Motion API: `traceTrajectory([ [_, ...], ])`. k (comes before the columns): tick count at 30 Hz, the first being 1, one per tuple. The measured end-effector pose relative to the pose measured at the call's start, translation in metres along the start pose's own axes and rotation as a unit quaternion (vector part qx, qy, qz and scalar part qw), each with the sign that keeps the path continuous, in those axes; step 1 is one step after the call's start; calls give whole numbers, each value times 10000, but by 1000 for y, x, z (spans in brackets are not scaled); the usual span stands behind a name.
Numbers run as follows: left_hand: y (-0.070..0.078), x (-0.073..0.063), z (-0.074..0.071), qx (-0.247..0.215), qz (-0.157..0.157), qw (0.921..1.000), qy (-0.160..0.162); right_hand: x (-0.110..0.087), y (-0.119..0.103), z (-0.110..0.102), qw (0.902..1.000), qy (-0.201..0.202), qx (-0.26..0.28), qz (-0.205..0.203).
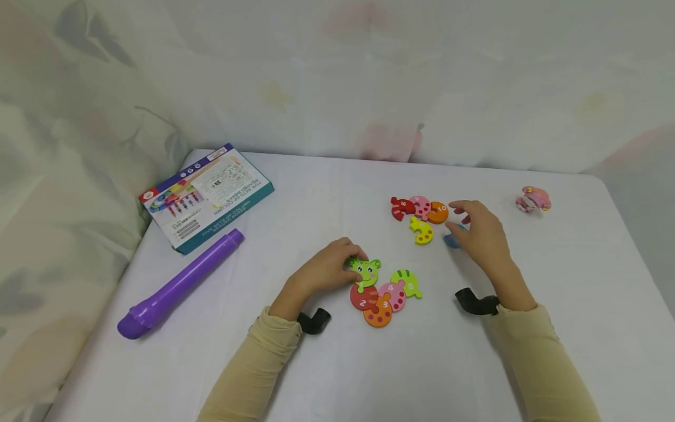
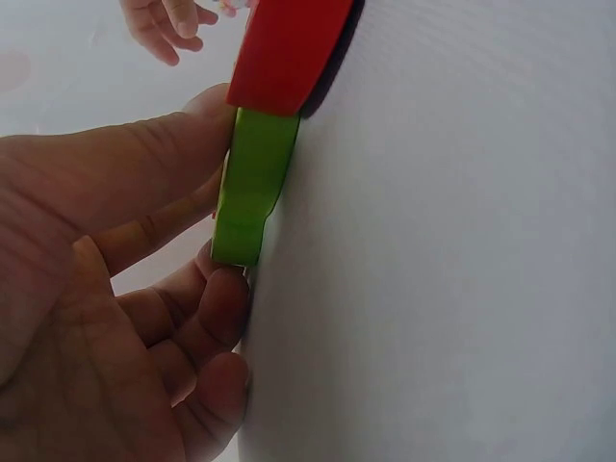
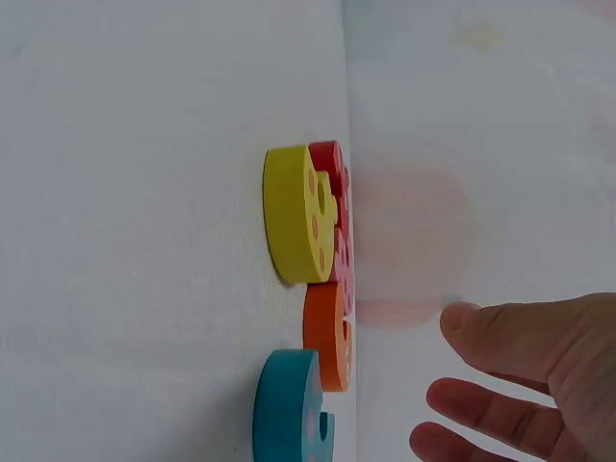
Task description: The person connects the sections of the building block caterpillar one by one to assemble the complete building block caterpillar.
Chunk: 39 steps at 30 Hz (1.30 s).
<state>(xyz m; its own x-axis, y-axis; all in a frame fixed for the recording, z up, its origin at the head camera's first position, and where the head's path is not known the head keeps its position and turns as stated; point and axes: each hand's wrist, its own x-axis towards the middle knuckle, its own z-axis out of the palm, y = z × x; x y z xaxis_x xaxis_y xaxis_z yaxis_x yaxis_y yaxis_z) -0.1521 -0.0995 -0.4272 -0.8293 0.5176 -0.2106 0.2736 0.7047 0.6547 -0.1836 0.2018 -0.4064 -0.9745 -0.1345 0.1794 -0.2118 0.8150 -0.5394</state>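
My left hand point(image 1: 329, 264) holds the green caterpillar-head puzzle piece point(image 1: 365, 271), thumb on its face and fingers at its far edge. Joined below it are a red piece 2 point(image 1: 364, 298), an orange piece 3 point(image 1: 378, 315), a pink piece 4 point(image 1: 392, 296) and a green piece 5 point(image 1: 405, 283). In the left wrist view, the green piece point(image 2: 255, 183) butts against the red piece point(image 2: 289, 58). With thumb and fingers spread and nothing between them, my right hand point(image 1: 482, 234) hovers over the blue piece point(image 1: 452, 239), which it partly hides.
Beyond lie red point(image 1: 402, 208), pink point(image 1: 420, 207), orange point(image 1: 438, 213) and yellow point(image 1: 422, 231) pieces. At the left are a printed box point(image 1: 208, 196) and a purple tube-like toy point(image 1: 181, 284). A small pink figurine point(image 1: 534, 199) stands at the far right.
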Motion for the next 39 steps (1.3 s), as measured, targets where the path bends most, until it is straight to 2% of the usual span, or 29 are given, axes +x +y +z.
traceTrajectory([
  [9, -1, 0, 1, -49, -43, 10000, 6, 10, 7, -1, 9996, -11, 44, 287],
  [18, -3, 0, 3, -136, 5, 9999, -17, 27, 12, 1, 9982, -475, -8, 366],
  [28, -2, 0, 2, -125, 30, 9999, -14, 41, 14, 5, 9957, -778, -18, 497],
  [31, -3, 2, 2, -104, 47, 9999, -17, 38, 15, 2, 9897, -1197, -178, 761],
  [35, -4, 3, 1, -62, 26, 10000, -13, 30, 18, -2, 9759, -1822, -504, 1087],
  [39, -4, 3, 1, -58, -35, 10000, -18, 17, 18, -8, 9659, -2145, -794, 1218],
])
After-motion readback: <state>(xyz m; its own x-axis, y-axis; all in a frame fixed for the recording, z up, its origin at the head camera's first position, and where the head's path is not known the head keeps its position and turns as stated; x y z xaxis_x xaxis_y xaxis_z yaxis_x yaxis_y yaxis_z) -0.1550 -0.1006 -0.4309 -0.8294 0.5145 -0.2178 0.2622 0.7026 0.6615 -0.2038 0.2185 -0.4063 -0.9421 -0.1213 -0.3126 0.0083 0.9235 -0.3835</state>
